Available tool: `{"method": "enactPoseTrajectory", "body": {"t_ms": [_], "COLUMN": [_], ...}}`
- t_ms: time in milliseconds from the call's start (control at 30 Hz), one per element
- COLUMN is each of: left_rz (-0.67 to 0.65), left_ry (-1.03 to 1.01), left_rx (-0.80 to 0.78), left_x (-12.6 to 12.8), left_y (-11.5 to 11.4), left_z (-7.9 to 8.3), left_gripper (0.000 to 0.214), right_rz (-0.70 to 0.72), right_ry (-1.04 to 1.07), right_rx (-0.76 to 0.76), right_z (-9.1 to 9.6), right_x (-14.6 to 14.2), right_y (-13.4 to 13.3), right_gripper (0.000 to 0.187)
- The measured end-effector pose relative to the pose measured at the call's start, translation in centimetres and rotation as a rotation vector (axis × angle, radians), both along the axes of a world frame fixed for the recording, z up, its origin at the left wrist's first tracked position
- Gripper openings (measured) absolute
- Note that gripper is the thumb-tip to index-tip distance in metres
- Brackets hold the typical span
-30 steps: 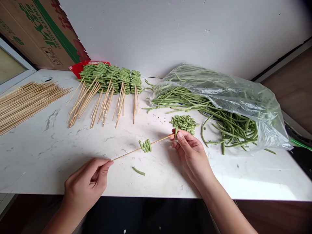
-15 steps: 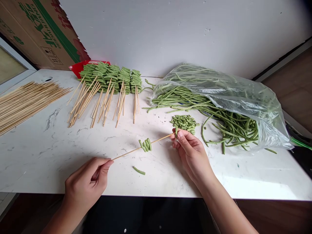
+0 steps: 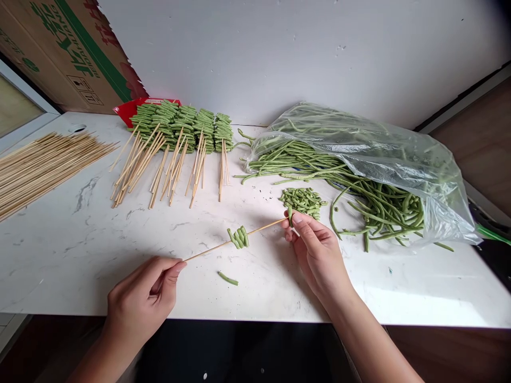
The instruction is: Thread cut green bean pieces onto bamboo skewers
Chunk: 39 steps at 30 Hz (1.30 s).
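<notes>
My left hand (image 3: 143, 300) pinches the near end of a thin bamboo skewer (image 3: 211, 250) that slants up to the right over the white marble counter. Several short green bean pieces (image 3: 238, 237) are threaded on its middle. My right hand (image 3: 317, 255) is closed at the skewer's far tip, pinching a short bean piece (image 3: 289, 214) against the point. One loose bean piece (image 3: 227, 279) lies on the counter just below the skewer. A small heap of cut bean pieces (image 3: 302, 200) sits right behind my right hand.
A clear plastic bag (image 3: 383, 159) of long green beans (image 3: 371, 205) spills open at the right. Finished bean skewers (image 3: 179, 143) are fanned out at the back, by a red packet (image 3: 128, 109). Bare skewers (image 3: 40, 167) lie at left. A cardboard box (image 3: 67, 53) leans against the wall.
Almost nothing has moved; my right hand has shifted very slightly at the skewer's tip while the left hand holds still.
</notes>
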<state>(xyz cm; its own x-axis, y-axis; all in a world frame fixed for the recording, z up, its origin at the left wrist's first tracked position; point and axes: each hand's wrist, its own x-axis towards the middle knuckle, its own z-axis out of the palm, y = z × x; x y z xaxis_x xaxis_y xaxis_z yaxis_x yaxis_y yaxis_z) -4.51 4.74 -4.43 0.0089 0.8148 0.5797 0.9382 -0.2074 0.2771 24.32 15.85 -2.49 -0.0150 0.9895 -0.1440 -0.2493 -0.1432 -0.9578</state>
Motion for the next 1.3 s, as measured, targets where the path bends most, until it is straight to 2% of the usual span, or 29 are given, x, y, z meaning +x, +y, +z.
{"method": "enactPoseTrajectory", "body": {"t_ms": [400, 767, 1167, 1300], "left_rz": [-0.01, -0.024, -0.027, -0.024], "left_ry": [-0.007, -0.012, -0.028, -0.034], "left_rx": [0.0, 0.009, -0.009, -0.01], "left_x": [-0.18, -0.22, -0.29, -0.35], "left_y": [-0.07, -0.03, -0.08, -0.2], "left_z": [-0.04, -0.09, -0.07, -0.06], "left_gripper": [0.011, 0.013, 0.014, 0.013], "right_rz": [-0.034, -0.01, 0.001, 0.023], "right_ry": [0.03, -0.003, -0.044, -0.014], "right_rx": [-0.024, 0.008, 0.058, 0.017], "right_z": [-0.16, -0.81, -0.7, -0.48], "right_x": [0.16, 0.58, 0.75, 0.61], "right_y": [0.11, 0.13, -0.11, -0.04], "right_gripper": [0.023, 0.021, 0.013, 0.016]}}
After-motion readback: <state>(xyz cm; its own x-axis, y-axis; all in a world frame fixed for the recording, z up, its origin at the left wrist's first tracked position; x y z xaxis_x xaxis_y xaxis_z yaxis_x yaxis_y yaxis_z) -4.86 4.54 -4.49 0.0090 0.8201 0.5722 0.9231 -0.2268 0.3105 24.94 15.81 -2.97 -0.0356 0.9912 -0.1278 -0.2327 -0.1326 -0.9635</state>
